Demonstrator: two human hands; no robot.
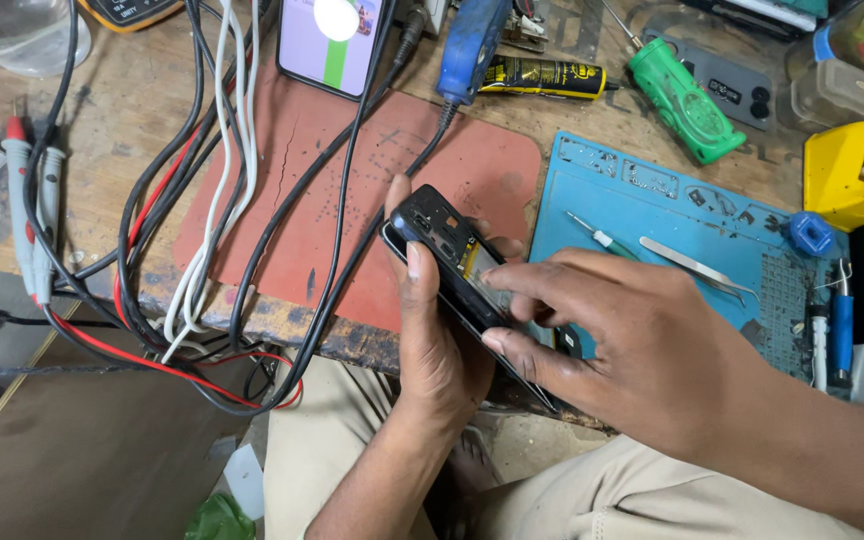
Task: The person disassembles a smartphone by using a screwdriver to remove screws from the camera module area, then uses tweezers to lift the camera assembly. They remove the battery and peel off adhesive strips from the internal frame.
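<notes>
The opened phone (452, 262), back cover off and its dark frame and innards showing, sits tilted above the near edge of the desk (142, 120), over the person's lap. The left hand (437, 340) is closed around its lower half, thumb laid along the near side and fingers wrapped behind, so that grip carries all the weight. The right hand (642, 350) holds nothing; its fingers are bent, with two fingertips pressing on the exposed inside near the middle of the phone. To my eye the step goes best with the left grip kept firm but not squeezing the frame, and the right fingertips working lightly and square to the board, since a slip could drop the phone off the edge. Just beyond the right hand, on the blue work mat (652, 210), lie tweezers (697, 268) and a small screwdriver (597, 236), close enough to pick up. Past the left grip lies a red mat (352, 190), crossed by a tangle of cables (202, 230), and farther off a lit phone (330, 45).
</notes>
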